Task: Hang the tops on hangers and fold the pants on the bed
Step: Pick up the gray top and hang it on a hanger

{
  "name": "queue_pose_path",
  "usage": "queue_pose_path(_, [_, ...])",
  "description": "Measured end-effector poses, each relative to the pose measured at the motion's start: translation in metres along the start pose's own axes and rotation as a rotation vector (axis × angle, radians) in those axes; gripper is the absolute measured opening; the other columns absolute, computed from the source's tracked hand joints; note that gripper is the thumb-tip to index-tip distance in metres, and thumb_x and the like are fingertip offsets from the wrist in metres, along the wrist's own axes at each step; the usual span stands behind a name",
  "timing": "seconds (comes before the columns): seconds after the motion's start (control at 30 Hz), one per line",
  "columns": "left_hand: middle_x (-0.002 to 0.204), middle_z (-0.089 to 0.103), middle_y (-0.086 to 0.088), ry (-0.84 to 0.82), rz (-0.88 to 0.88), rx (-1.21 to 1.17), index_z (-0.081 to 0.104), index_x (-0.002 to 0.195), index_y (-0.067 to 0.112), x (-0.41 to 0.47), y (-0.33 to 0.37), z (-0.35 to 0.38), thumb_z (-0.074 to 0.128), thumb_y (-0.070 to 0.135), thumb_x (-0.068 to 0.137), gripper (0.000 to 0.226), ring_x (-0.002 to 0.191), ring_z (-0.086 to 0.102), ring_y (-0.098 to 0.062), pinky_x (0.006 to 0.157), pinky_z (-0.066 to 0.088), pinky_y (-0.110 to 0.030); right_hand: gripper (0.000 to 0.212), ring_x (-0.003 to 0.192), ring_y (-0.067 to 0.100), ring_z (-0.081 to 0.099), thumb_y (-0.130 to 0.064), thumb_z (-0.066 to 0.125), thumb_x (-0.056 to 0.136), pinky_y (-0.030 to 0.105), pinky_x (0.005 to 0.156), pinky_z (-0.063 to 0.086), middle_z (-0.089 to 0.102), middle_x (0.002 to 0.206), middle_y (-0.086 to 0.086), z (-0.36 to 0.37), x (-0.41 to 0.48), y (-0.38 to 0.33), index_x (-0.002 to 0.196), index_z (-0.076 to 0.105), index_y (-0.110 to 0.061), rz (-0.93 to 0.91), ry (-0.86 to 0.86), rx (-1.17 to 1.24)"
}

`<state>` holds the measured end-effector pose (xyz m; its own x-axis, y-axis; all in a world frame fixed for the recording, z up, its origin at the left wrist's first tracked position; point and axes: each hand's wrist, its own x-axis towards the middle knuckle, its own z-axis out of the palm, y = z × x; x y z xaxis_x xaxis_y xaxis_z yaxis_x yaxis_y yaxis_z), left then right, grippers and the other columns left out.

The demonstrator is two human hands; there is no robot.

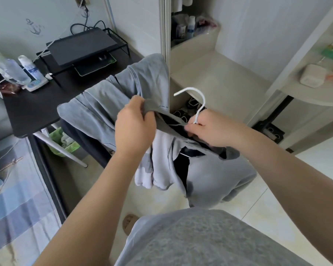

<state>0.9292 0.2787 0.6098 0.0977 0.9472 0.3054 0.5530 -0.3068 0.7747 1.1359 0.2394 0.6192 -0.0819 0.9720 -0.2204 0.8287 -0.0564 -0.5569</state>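
Head view: left hand [135, 125] grips collar of grey top [219, 181], fingers curled. Right hand [210, 129] pinches collar at neck of white hanger [204, 100] — hook up. Top hangs between hands, above floor. Second grey garment [108, 100] draped at black table [27, 110] edge — bed [17, 189] lower left.

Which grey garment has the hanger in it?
The zip hoodie gripped by left hand, right hand holding the white hanger at its collar; the other garment lies draped behind.
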Motion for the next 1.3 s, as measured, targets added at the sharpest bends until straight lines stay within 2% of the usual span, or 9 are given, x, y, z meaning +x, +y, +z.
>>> queue_pose_path(0.17, [0.068, 0.05, -0.005, -0.188, -0.044, 0.124, 0.056, 0.084, 0.009, 0.003, 0.001, 0.004, 0.05, 0.02, 0.094, 0.016, 0.064, 0.047, -0.029, 0.054, 0.032, -0.031, 0.029, 0.038, 0.009, 0.054, -0.036, 0.054, 0.095, 0.015, 0.046, 0.039, 0.062, 0.051, -0.001, 0.002, -0.001, -0.002, 0.073, 0.067, -0.023, -0.077, 0.238, 0.222])
queue_pose_path(0.4, [0.061, 0.038, -0.001, -0.276, 0.004, 0.104, 0.039, 0.067, 0.011, -0.002, -0.006, 0.008, 0.06, 0.021, 0.097, 0.038, 0.062, 0.034, -0.016, 0.058, 0.034, -0.03, 0.031, 0.037, 0.018, 0.053, -0.033, 0.053, 0.101, 0.019, 0.044, 0.042, 0.062, 0.053, -0.001, 0.013, -0.004, -0.001, 0.075, 0.067, -0.022, -0.042, 0.083, 0.242])
queue_pose_path(0.53, [0.123, 0.053, 0.002, -0.189, 0.128, 0.317, 0.061, 0.11, 0.018, -0.009, -0.016, 0.005, 0.074, 0.039, 0.086, 0.034, 0.116, 0.041, -0.023, 0.099, 0.033, -0.036, 0.028, 0.034, 0.014, 0.047, -0.038, 0.058, 0.096, 0.021, 0.039, 0.041, 0.058, 0.05, -0.002, 0.007, -0.005, -0.002, 0.075, 0.069, -0.023, -0.073, 0.13, 0.402])
queue_pose_path(0.6, [0.13, 0.057, 0.003, -0.2, 0.244, 0.342, 0.061, 0.123, 0.021, -0.005, -0.018, 0.003, 0.071, 0.038, 0.09, 0.039, 0.126, 0.044, -0.026, 0.106, 0.028, -0.04, 0.026, 0.034, 0.013, 0.043, -0.043, 0.06, 0.092, 0.019, 0.038, 0.036, 0.055, 0.05, -0.002, 0.005, -0.005, -0.004, 0.077, 0.071, -0.025, -0.107, 0.099, 0.453])
queue_pose_path(0.73, [0.08, 0.063, 0.004, -0.232, 0.328, 0.264, 0.068, 0.101, 0.008, 0.001, -0.023, -0.001, 0.063, 0.014, 0.096, 0.009, 0.082, 0.058, -0.032, 0.085, 0.044, -0.046, 0.035, 0.039, 0.01, 0.047, -0.05, 0.063, 0.083, 0.016, 0.043, 0.038, 0.063, 0.057, 0.003, 0.005, -0.001, -0.004, 0.081, 0.072, -0.016, -0.148, 0.097, 0.446])
queue_pose_path(0.93, [0.062, 0.055, 0.005, -0.077, 0.135, 0.209, 0.065, 0.094, 0.02, 0.007, -0.036, -0.024, 0.059, 0.021, 0.099, 0.008, 0.07, 0.049, -0.014, 0.081, 0.038, -0.036, 0.034, 0.064, 0.0, 0.057, -0.062, 0.074, 0.066, 0.023, 0.064, 0.043, 0.066, 0.076, -0.018, 0.004, -0.011, 0.053, 0.092, 0.066, -0.042, 0.017, 0.033, 0.271])
queue_pose_path(1.03, [0.067, 0.058, -0.01, -0.126, 0.057, 0.158, 0.061, 0.091, 0.027, 0.01, -0.04, -0.035, 0.057, 0.023, 0.101, 0.011, 0.062, 0.046, -0.013, 0.08, 0.039, -0.038, 0.025, 0.086, -0.004, 0.067, -0.033, 0.085, 0.078, 0.018, 0.079, 0.051, 0.074, 0.091, -0.02, 0.012, -0.023, 0.091, 0.098, 0.07, -0.038, 0.151, -0.123, 0.28])
queue_pose_path(1.1, [0.065, 0.057, -0.013, -0.149, 0.052, 0.143, 0.063, 0.092, 0.024, 0.011, -0.043, -0.039, 0.058, 0.022, 0.101, 0.01, 0.057, 0.044, -0.015, 0.075, 0.038, -0.036, 0.014, 0.093, 0.016, 0.07, -0.022, 0.077, 0.088, 0.033, 0.088, 0.054, 0.076, 0.096, -0.001, 0.018, -0.026, 0.108, 0.1, 0.074, -0.015, 0.212, -0.163, 0.162])
queue_pose_path(1.3, [0.068, 0.056, -0.004, -0.191, 0.145, 0.235, 0.064, 0.093, 0.009, 0.009, -0.055, -0.042, 0.055, 0.02, 0.102, 0.017, 0.066, 0.051, -0.018, 0.06, 0.042, -0.037, 0.03, 0.048, 0.003, 0.042, -0.02, 0.073, 0.09, 0.024, 0.053, 0.034, 0.05, 0.055, -0.007, 0.016, -0.035, 0.111, 0.065, 0.059, -0.011, 0.195, 0.277, 0.302])
